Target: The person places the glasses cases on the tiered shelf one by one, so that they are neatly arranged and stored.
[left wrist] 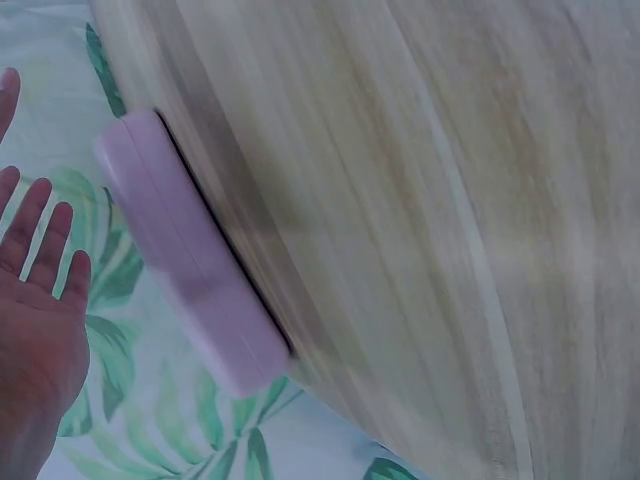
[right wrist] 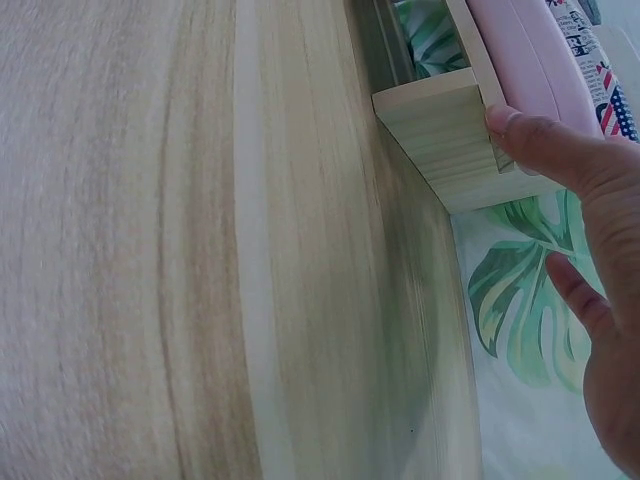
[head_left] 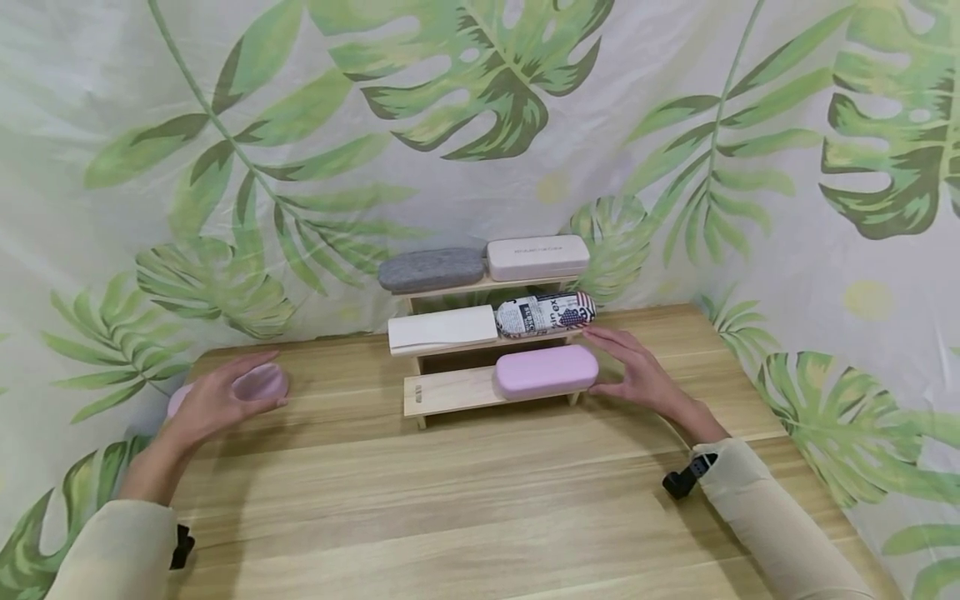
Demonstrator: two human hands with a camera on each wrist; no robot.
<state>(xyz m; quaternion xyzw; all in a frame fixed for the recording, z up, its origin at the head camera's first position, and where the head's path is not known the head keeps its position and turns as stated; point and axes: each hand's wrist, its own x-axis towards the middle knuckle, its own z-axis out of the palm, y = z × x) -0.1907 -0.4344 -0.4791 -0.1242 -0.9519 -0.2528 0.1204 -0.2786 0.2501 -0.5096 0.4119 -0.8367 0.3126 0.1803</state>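
Note:
At the left end of the table, my left hand (head_left: 217,396) hovers over a pink glasses case (head_left: 264,382) with thumb and fingers spread. The left wrist view shows that hand (left wrist: 45,320) apart from the case (left wrist: 195,255). My right hand (head_left: 643,377) is at the right end of a three-tier wooden stand (head_left: 450,393). Beside it, a lilac glasses case (head_left: 546,372) lies on the bottom tier. In the right wrist view, the thumb (right wrist: 545,140) is at the stand's edge by the case, the other fingers extended.
The middle tier bears a white case (head_left: 442,327) and a newsprint-patterned case (head_left: 546,315). On the top tier are a grey felt case (head_left: 431,270) and a pale hard case (head_left: 538,257). Leaf-print cloth (head_left: 480,192) hangs behind the wooden table (head_left: 450,500).

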